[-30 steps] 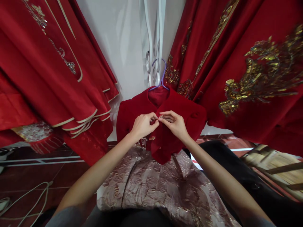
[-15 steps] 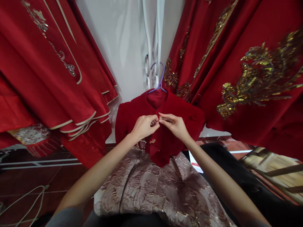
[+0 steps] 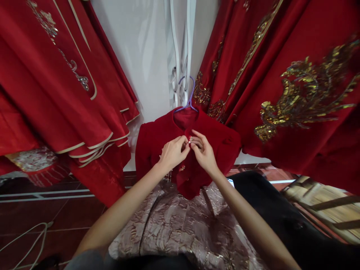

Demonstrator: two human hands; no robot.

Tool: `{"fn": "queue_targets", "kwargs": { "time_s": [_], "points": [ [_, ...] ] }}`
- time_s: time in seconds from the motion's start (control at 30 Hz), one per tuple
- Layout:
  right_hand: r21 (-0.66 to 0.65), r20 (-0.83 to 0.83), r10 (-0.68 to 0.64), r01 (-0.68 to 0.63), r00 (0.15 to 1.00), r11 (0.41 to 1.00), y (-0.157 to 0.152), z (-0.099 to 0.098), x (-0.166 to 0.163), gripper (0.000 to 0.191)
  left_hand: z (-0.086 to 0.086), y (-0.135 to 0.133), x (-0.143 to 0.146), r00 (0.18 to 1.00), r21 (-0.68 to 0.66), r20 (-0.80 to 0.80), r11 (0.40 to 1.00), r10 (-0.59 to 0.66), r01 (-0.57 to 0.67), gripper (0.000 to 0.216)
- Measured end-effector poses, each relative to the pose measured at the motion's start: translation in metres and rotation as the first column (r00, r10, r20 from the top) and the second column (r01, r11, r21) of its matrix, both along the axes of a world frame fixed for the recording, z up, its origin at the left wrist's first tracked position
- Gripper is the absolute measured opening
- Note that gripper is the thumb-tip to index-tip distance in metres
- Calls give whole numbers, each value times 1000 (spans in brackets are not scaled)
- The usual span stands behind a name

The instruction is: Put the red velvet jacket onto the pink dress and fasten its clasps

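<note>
A short red velvet jacket (image 3: 157, 137) hangs in front of me on a purple hanger (image 3: 190, 100). My left hand (image 3: 173, 153) is closed, thumb and index finger pinching the jacket's front edge near the collar. There sits a small gold-and-pearl button (image 3: 190, 140), between my two hands. My right hand (image 3: 205, 153) has its thumb and middle fingers at that button, while its index finger is raised above it. Lower on the front shows another ornate button (image 3: 182, 168). Beaded trim on the jacket is partly covered by my left hand.
Below the jacket spreads a pinkish brocade garment (image 3: 168, 221). Long red garments (image 3: 92, 112) hang at left, and a red one with gold sequins (image 3: 281, 108) at right. White metal scrollwork (image 3: 189, 45) rises behind the hanger. A pale cable (image 3: 42, 240) lies on the tiled floor.
My right hand's index finger has lifted and its fingers have spread slightly around the button. My left hand keeps its pinch. A lit screen beside my right forearm is now mostly covered.
</note>
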State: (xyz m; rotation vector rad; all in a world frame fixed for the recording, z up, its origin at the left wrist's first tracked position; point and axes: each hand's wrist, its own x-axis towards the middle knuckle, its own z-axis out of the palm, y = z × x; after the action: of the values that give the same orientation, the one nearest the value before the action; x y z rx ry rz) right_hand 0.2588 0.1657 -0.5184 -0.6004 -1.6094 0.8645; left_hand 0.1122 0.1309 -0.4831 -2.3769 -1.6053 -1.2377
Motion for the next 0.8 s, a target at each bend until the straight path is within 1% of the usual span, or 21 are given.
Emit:
{"fn": "queue_targets", "kwargs": {
  "time_s": [0.03,0.07,0.13,0.17,0.2,0.23,0.27,0.33,0.37,0.4,0.47,0.53,0.6,0.67,0.7,0.73,0.8],
  "points": [
    [17,-20,-37,38,999,999,-9,-6,-5,59,-6,0,1,992,-14,124,1000,-5,7,10],
    [42,-16,-57,58,998,997,-18,-14,-10,69,-12,1,1,968,-31,252,999,-9,18,9],
    [143,86,-76,63,993,988,-35,-36,-20,91,-22,3,-1,885,-64,465,996,-19,55,10],
    [214,158,-106,71,982,974,-42,-48,-24,102,-25,5,-3,842,-75,539,994,-27,80,12],
    [285,225,-154,86,962,955,-47,-60,-28,107,-27,5,-5,803,-81,594,990,-43,113,13],
    [343,243,-223,132,944,930,-49,-73,-30,104,-27,6,-6,771,-86,634,985,-63,151,15],
    [371,237,-296,195,925,908,-51,-83,-31,94,-27,6,-7,745,-92,662,977,-83,191,16],
    [371,171,-411,328,896,869,-50,-97,-29,70,-27,5,-9,706,-114,701,961,-102,252,18],
    [343,117,-452,391,884,854,-49,-99,-26,58,-27,4,-10,692,-122,715,956,-102,268,18],
    [303,60,-483,445,874,843,-48,-98,-21,48,-28,4,-10,679,-126,727,954,-98,273,17],
    [186,-38,-527,524,849,831,-48,-85,-8,30,-32,5,-9,660,-136,748,954,-78,267,12],
    [53,-88,-557,562,826,825,-52,-62,8,17,-39,9,-5,658,-172,752,948,-49,268,8],
    [-15,-110,-563,565,819,825,-60,-34,21,8,-45,14,0,674,-211,738,940,-28,270,13],
    [-2,-127,-538,542,833,840,-71,-9,30,8,-49,17,8,671,-218,740,930,-39,295,19],
    [20,-114,-507,512,855,859,-77,0,31,10,-49,17,11,647,-216,761,922,-48,322,21],
    [46,-88,-461,466,883,884,-83,7,30,13,-50,14,15,602,-215,797,909,-47,357,22],
    [101,6,-339,337,941,936,-93,11,24,21,-50,4,22,460,-219,888,874,-6,434,26]
  ]
}}
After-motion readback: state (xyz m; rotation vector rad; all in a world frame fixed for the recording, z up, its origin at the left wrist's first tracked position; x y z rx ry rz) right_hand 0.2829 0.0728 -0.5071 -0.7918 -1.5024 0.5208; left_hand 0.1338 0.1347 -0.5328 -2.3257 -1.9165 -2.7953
